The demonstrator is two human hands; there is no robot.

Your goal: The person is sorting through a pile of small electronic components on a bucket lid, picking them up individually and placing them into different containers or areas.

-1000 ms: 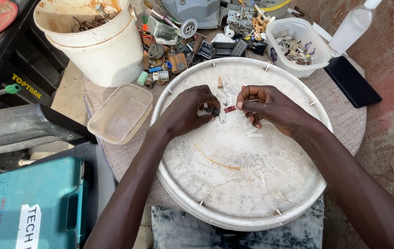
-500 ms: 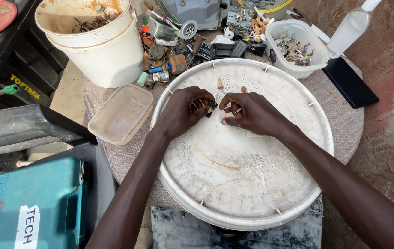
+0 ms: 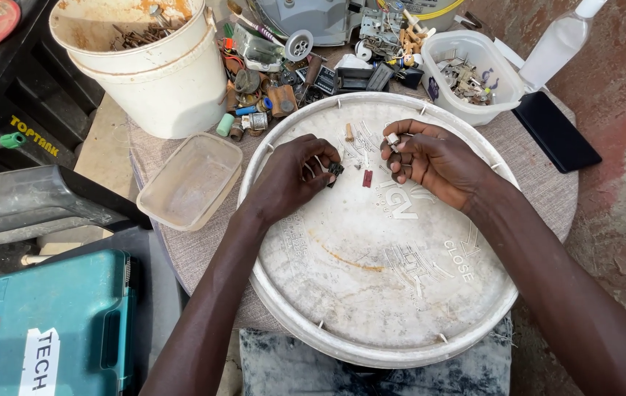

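Two hands at frame centre: left hand (image 3: 287, 180), grip narrow, pinched one small black part (image 3: 336, 169); right hand (image 3: 434, 158), grip narrow, pinched one small white part (image 3: 393, 139). One red piece (image 3: 366, 178) lay between them. One round white lid (image 3: 383, 293) covered the cloth-topped desk (image 3: 181, 253). One bucket (image 3: 159, 73), upper left, cut off. Parts' details unclear.

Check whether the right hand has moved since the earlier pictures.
Yes. The right hand has drawn away from the left hand, shifting rightward across the round white lid.
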